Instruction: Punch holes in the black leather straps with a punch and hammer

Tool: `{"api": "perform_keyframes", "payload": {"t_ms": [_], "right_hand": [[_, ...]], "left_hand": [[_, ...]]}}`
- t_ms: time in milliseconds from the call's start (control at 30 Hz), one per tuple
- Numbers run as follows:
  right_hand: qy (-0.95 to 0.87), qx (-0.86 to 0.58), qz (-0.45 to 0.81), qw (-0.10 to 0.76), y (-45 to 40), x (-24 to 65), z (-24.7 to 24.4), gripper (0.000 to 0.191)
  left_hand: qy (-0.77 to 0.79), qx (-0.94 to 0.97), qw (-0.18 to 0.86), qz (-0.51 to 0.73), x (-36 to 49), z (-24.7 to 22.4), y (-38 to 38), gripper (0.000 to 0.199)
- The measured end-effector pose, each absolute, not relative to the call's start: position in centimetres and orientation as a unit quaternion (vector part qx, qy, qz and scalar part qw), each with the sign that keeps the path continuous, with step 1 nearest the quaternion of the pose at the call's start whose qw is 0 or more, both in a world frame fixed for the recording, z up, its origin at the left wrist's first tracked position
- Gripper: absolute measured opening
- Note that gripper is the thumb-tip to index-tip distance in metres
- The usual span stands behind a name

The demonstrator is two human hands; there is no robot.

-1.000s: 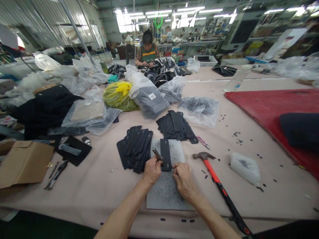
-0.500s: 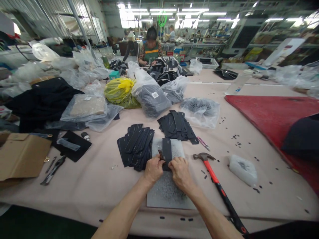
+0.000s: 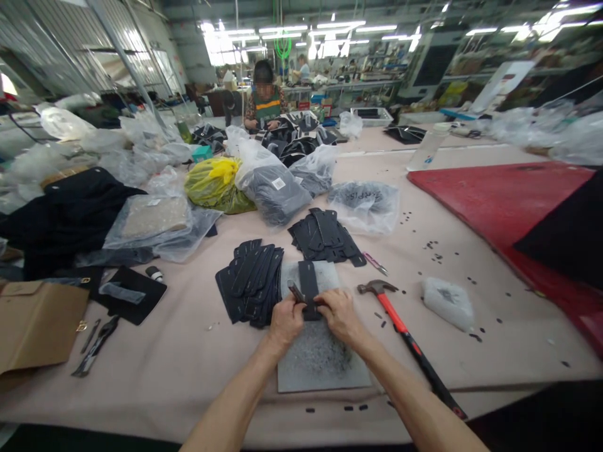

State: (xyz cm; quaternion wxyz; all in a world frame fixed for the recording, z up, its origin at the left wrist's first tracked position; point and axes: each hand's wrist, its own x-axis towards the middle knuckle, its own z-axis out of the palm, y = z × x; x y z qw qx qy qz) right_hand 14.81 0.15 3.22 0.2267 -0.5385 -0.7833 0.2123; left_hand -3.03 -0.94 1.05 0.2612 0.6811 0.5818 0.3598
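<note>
A black strip piece (image 3: 308, 279) lies on a grey, speckled board (image 3: 320, 367) in front of me. My left hand (image 3: 286, 321) is closed round a short metal punch (image 3: 295, 291), which leans over the strip's left side. At the strip's right edge, my right hand (image 3: 342, 317) has its fingers closed on the piece; the fingertips are partly hidden. Left of the board, a fanned pile of black pieces (image 3: 252, 279) sits close to my left hand. A second pile of black pieces (image 3: 325, 235) lies beyond the board.
A claw hammer (image 3: 398, 320) with an orange and black handle lies to the right, near pink thread snips (image 3: 375, 263) and a plastic-wrapped lump (image 3: 447, 303). Bagged goods (image 3: 271, 191) stand at the back. A tan folder (image 3: 40, 326) is at left. Across the table sits a person (image 3: 265, 103).
The punch in my left hand has tilted and shows more clearly above the strip. My right hand stays at the strip's edge. The whole view has shifted slightly.
</note>
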Motion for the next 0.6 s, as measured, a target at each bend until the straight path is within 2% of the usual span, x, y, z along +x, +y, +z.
{"api": "perform_keyframes", "payload": {"t_ms": [200,400,600], "right_hand": [[-0.740,-0.575,0.208,0.282,-4.2,15.2,2.8,0.023],[-0.755,-0.565,0.208,0.260,-5.7,15.5,1.8,0.030],[-0.742,-0.566,0.227,0.277,-5.5,15.8,1.5,0.028]], "left_hand": [[0.585,0.652,0.303,0.374,-3.0,1.8,-0.8,0.022],[0.552,0.653,0.334,0.398,-2.0,2.3,-0.9,0.021],[0.560,0.664,0.323,0.376,-1.3,1.9,-1.0,0.023]]}}
